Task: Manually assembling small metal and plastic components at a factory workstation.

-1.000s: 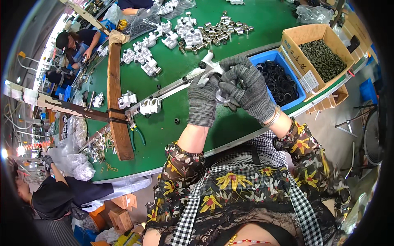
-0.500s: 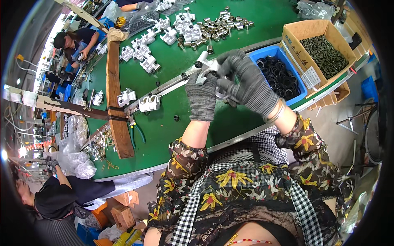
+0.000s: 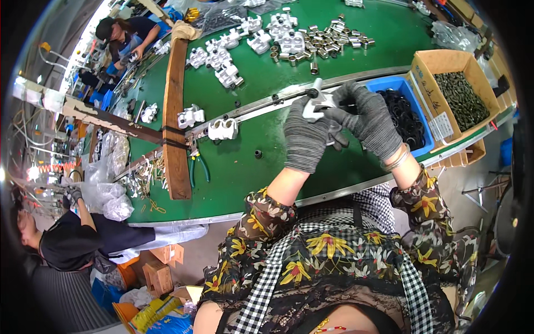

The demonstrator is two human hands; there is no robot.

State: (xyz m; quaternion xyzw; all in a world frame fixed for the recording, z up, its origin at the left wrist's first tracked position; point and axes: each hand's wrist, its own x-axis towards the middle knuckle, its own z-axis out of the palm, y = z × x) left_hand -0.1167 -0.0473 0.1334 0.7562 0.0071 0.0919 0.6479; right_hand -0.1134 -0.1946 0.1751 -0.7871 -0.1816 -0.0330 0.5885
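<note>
1. A gloved left hand (image 3: 305,136) grips a white metal part (image 3: 321,102) above the green bench (image 3: 239,186).
2. The gloved right hand (image 3: 371,118) touches the part, its grip unclear, beside a blue tub (image 3: 426,146).

My green table (image 3: 233,181) carries white metal castings (image 3: 217,57), a scatter of shiny metal sleeves (image 3: 336,39), green-handled pliers (image 3: 193,156) and, to my right, a blue bin (image 3: 424,146) beside a cardboard box (image 3: 427,92).

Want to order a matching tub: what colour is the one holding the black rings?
Blue; the tub shows best in the head view.
</note>
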